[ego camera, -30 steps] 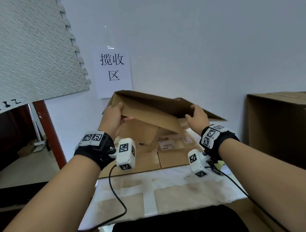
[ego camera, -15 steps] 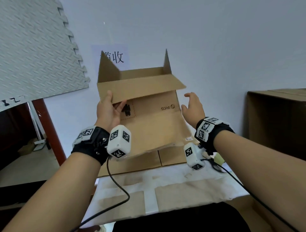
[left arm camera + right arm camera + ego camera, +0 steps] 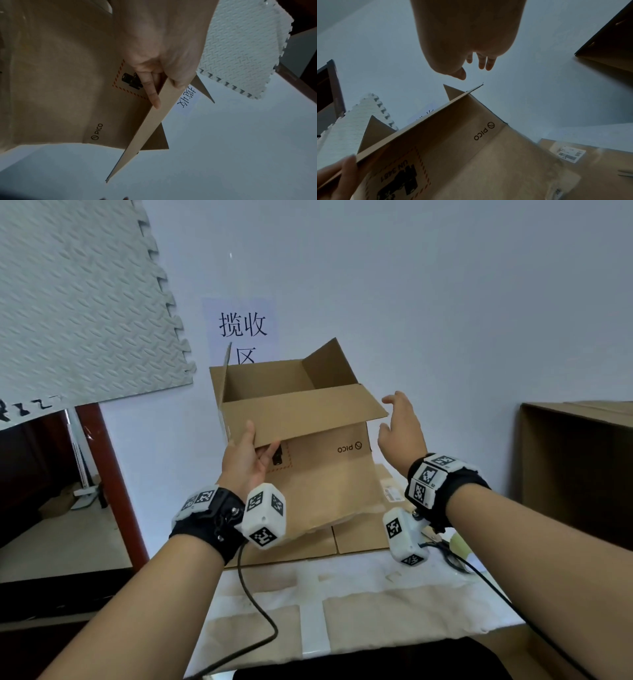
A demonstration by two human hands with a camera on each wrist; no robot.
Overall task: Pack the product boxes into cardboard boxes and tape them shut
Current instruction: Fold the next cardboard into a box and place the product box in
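Note:
An opened-out brown cardboard box printed PICO is held up over the table with its mouth upward and flaps open. My left hand pinches its near long flap, thumb on top and fingers beneath; the left wrist view shows that same flap between my fingers. My right hand hovers just right of the flap's corner with fingers spread, touching nothing. The right wrist view has the box below the loose fingers. No product box is visible.
Flattened cardboard sheets with a shipping label lie on the table under the box. A large dark carton stands at the right. A paper sign and a grey foam mat hang on the wall behind.
The folded carton was lifted off the table and opened into a box shape. My right hand let go of it and now hovers beside the flap. My left hand kept its hold.

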